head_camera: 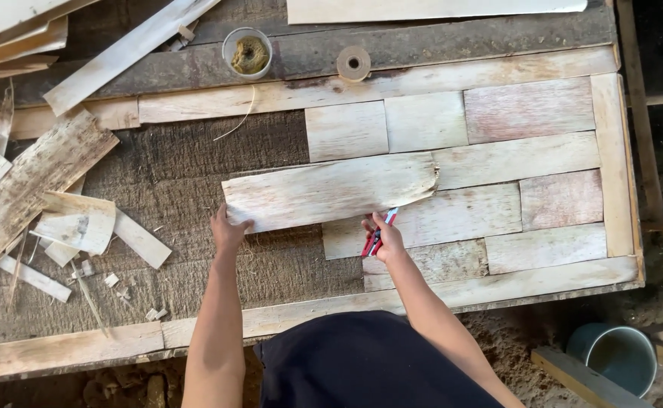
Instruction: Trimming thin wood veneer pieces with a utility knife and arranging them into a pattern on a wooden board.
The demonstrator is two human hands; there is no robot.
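Note:
A long pale strip of thin wood veneer (330,190) lies across a dark fibrous board (188,159) inside a pale wooden frame (218,97). My left hand (228,229) presses flat on the strip's lower left corner. My right hand (387,236) holds a red and white utility knife (377,233) just under the strip's lower edge, its tip pointing up at the strip. To the right, several pale and reddish veneer pieces (528,109) are laid flat like tiles and fill that part of the frame.
Veneer offcuts and scraps (52,196) are heaped at the left. A small round cup with yellowish contents (247,52) and a tape roll (353,63) sit on the far plank. A blue-grey bucket (613,357) stands on the dirt floor at lower right.

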